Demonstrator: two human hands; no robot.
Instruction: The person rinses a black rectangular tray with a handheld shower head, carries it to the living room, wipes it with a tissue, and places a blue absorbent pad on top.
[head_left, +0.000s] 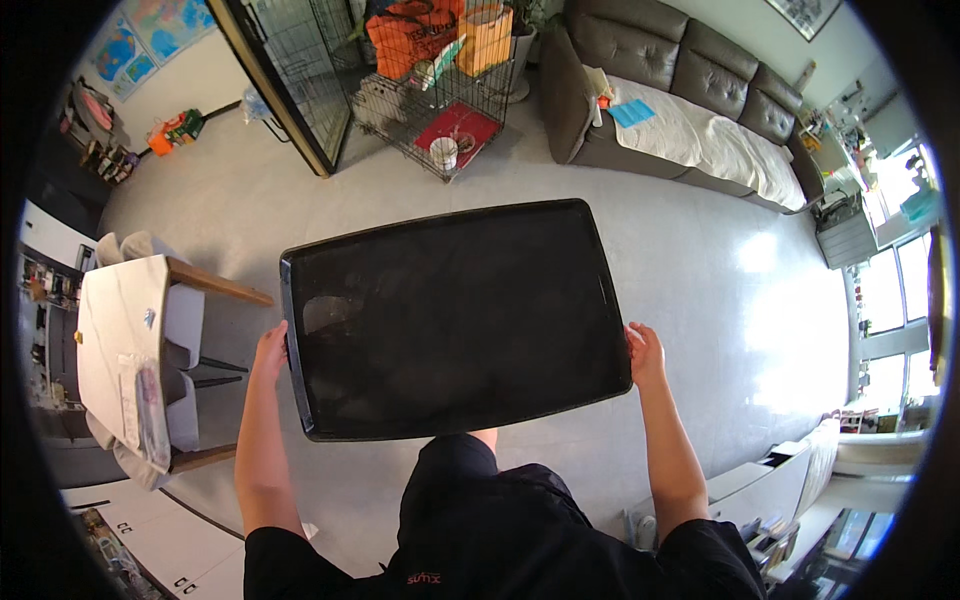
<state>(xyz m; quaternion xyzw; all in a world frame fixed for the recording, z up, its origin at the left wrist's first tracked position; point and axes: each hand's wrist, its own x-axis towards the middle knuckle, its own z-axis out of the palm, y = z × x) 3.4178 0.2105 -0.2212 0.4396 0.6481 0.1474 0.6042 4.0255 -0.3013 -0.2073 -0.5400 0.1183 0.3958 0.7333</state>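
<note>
A large black rectangular tray (465, 322) with a low raised rim hangs in front of my body above the grey floor. My left hand (271, 349) grips its left short side, and my right hand (645, 352) grips the right short side near the lower corner. The tray's right end is tilted higher in the picture than its left. A pale worn or wet patch shows on its surface near the left end. The fingers of both hands are partly hidden behind the rim.
Ahead stands a wire pet cage (427, 127) with a white furry animal (379, 103) in it, beside an open glass door (300, 75). A brown leather sofa (622, 45) is at the upper right. At left is a marble-topped table (112, 300) with chairs (184, 322).
</note>
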